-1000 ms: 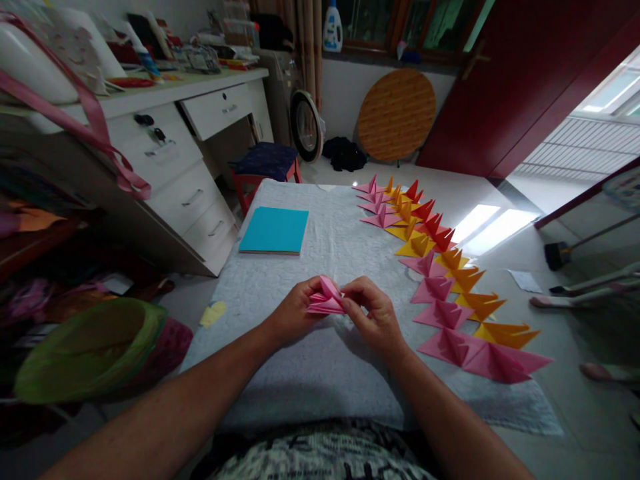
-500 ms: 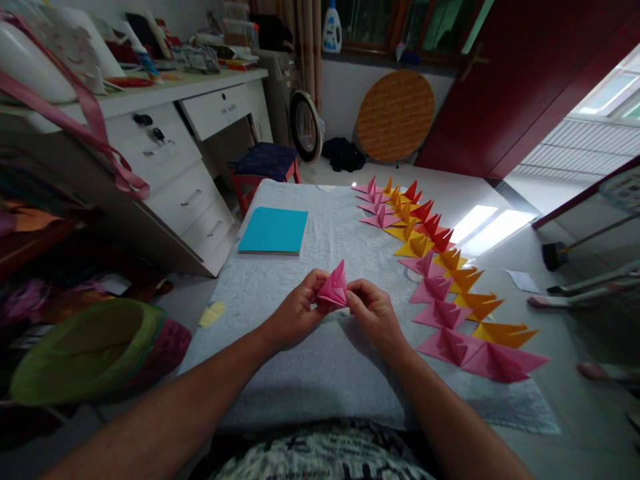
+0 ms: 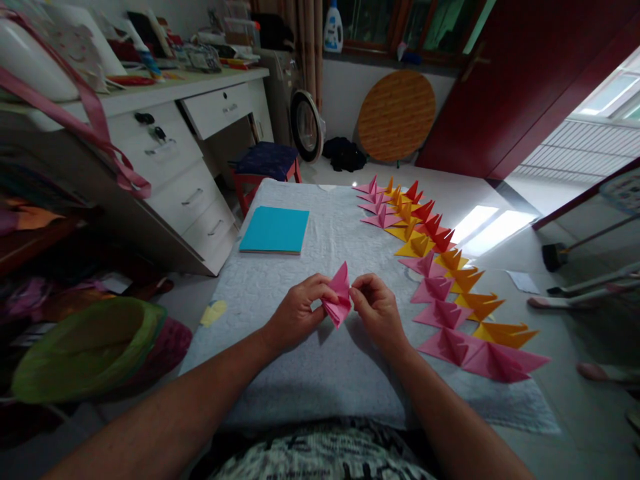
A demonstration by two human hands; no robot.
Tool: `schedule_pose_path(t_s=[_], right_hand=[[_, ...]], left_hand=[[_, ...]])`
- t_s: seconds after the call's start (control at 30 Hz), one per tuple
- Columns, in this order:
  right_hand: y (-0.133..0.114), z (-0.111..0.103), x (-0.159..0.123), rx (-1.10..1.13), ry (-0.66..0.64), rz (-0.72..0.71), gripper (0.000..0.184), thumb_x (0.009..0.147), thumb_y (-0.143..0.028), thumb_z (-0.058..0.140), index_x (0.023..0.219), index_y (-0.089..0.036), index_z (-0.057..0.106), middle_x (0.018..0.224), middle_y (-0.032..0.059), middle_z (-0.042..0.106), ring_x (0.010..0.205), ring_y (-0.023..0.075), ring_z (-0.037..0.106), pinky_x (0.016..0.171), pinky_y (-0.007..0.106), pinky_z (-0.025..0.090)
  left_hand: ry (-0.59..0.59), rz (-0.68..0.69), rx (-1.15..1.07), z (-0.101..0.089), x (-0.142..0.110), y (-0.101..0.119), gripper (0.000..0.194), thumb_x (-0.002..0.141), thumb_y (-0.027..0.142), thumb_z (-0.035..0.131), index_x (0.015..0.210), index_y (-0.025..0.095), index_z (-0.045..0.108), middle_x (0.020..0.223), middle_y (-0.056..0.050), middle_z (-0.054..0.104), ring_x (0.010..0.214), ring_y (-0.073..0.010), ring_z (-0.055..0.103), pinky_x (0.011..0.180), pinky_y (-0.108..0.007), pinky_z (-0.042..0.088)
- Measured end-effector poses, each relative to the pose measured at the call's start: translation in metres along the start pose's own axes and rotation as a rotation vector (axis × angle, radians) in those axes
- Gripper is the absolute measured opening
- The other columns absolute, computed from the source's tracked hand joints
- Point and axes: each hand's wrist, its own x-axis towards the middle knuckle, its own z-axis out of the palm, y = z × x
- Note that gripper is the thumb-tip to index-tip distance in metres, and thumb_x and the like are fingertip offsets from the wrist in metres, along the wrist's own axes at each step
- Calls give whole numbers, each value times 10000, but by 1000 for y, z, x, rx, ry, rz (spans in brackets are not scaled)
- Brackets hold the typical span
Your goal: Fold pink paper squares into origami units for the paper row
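A pink origami paper piece (image 3: 339, 297) is held over the middle of the cloth-covered table, its pointed tip upward and its folded layers fanning out below. My left hand (image 3: 300, 308) grips it from the left, thumb and fingers closed on its side. At its right edge, my right hand (image 3: 375, 307) has thumb and forefinger pinched together, with the other fingers curled. Whatever lies right between those fingertips is mostly hidden. Beyond my left hand lies a stack of square paper (image 3: 275, 230), blue on top.
Rows of folded paper cranes run along the table's right side: pink (image 3: 443, 315), yellow (image 3: 479, 305) and red (image 3: 443, 238). The grey tablecloth (image 3: 280, 393) reaches toward my lap. A bin with a green liner (image 3: 75, 353) stands at left, and a stool (image 3: 267, 163) behind the table.
The pink origami piece has turned in my left hand, so its folded layers now point down. My right hand has shifted slightly to the right and its fingers have curled in more.
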Motion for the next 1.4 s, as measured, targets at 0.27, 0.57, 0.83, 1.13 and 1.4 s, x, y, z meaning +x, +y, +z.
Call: schedule_pose_path(t_s=[0.27, 0.57, 0.83, 1.13, 1.4], right_hand=[[-8, -1, -4, -201, -80, -392, 173, 839, -78, 538, 912, -211, 622, 854, 13, 550, 688, 126, 531, 594, 255, 430], [-12, -1, -6, -235, 30, -469, 132, 881, -104, 623, 941, -222, 631, 873, 3, 543, 649, 99, 512, 571, 240, 442], [-13, -2, -6, -274, 23, -449, 96, 892, -120, 626, 898, -209, 663, 859, 14, 563, 671, 109, 535, 566, 241, 449], [-8, -1, -4, -237, -11, -424, 109, 858, -103, 636, 886, -209, 637, 876, 3, 554, 606, 80, 502, 521, 223, 431], [-10, 0, -3, -264, -19, -426, 131, 859, -103, 625, 915, -220, 642, 881, 3, 553, 618, 85, 516, 529, 226, 439]], left_hand=[[98, 94, 50, -4, 2, -2, 169, 861, 135, 681, 977, 231, 758, 999, -39, 672, 912, -160, 652, 822, -277, 504], [26, -10, -233, 2, 2, -7, 121, 905, 270, 688, 997, 232, 758, 1026, -52, 652, 942, -164, 628, 848, -285, 484], [60, -176, -432, 2, 4, -6, 156, 812, 332, 793, 836, 184, 752, 952, -34, 625, 871, -152, 601, 829, -278, 457], [93, -292, -576, 3, 7, -4, 133, 798, 273, 798, 822, 158, 736, 820, -5, 647, 793, -131, 587, 785, -252, 459], [111, -400, -672, 4, 6, -3, 213, 731, 315, 852, 821, 153, 749, 787, -12, 716, 751, -130, 624, 769, -258, 492]])
